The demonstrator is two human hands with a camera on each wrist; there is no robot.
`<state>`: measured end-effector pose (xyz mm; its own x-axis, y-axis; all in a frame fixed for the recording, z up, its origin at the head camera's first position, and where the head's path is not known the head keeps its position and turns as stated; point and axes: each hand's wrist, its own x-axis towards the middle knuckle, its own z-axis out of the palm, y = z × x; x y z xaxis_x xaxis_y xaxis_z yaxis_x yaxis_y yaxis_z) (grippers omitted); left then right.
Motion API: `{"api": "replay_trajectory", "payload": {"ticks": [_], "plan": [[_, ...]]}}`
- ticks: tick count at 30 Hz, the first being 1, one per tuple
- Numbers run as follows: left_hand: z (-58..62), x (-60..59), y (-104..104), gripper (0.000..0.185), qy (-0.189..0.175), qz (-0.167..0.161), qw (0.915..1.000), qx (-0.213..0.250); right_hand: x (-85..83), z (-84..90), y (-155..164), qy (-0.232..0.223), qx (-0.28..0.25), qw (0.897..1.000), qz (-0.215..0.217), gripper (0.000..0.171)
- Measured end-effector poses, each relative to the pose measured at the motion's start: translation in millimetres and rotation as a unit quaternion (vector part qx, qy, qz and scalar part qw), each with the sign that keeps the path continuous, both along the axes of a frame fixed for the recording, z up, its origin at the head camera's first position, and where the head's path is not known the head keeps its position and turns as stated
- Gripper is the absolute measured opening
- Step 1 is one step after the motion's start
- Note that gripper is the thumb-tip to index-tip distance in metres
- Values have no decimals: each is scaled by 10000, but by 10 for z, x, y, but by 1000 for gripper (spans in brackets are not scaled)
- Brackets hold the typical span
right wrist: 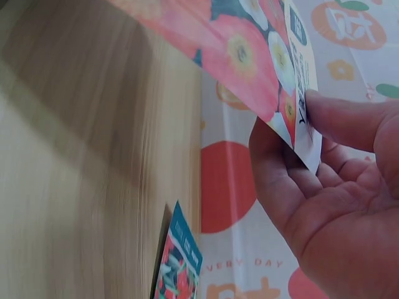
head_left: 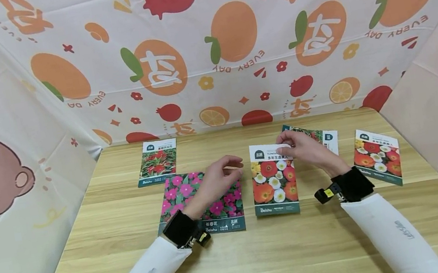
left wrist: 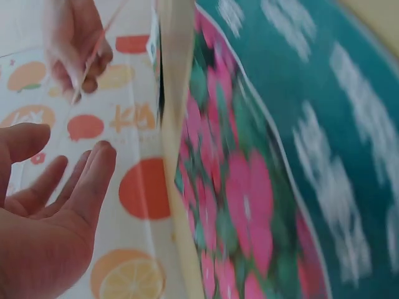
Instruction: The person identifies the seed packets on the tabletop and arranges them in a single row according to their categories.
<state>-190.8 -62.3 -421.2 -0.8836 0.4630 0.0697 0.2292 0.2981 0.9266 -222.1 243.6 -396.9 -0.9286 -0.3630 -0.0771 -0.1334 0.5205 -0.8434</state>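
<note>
My right hand (head_left: 306, 147) pinches the upper right corner of a poppy seed packet (head_left: 273, 180), which carries red, orange, yellow and white blooms above a dark green band. In the right wrist view the thumb lies on the packet's printed front (right wrist: 240, 53), with fingers behind it. My left hand (head_left: 218, 180) holds nothing; its fingers are loosely bent over seed packaging with pink flowers (head_left: 216, 209). The left wrist view shows that hand (left wrist: 53, 218) with the fingers apart, beside the blurred pink-flower print (left wrist: 243, 205).
At the back left lies a seed packet with red flowers (head_left: 158, 162). A packet (head_left: 330, 139) lies partly hidden behind my right hand. Another poppy packet (head_left: 378, 156) lies at the right on the wooden table (head_left: 272, 257). A fruit-print cloth (head_left: 204, 100) hangs behind.
</note>
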Motion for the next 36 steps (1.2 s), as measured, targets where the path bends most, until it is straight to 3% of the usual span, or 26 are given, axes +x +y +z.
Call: {"api": "replay_trajectory", "payload": {"ticks": [7,13,22,28,36], "plan": [[7,31,142,34,-817,-6,9960,370,18,-17,-137,248,115,9991,-320,29],[-23,61,139,30,-978,214,9943,368,52,-51,-242,182,89,9983,-545,30],[-86,68,117,30,-1166,414,9894,754,125,-108,-209,-292,-515,9913,-1177,59],[-103,50,109,30,-1394,678,9817,1105,226,-193,-176,-420,-332,9912,-1215,49],[-118,62,102,31,-1295,639,9836,1085,328,-238,-232,-260,-270,9913,-1260,35]]}}
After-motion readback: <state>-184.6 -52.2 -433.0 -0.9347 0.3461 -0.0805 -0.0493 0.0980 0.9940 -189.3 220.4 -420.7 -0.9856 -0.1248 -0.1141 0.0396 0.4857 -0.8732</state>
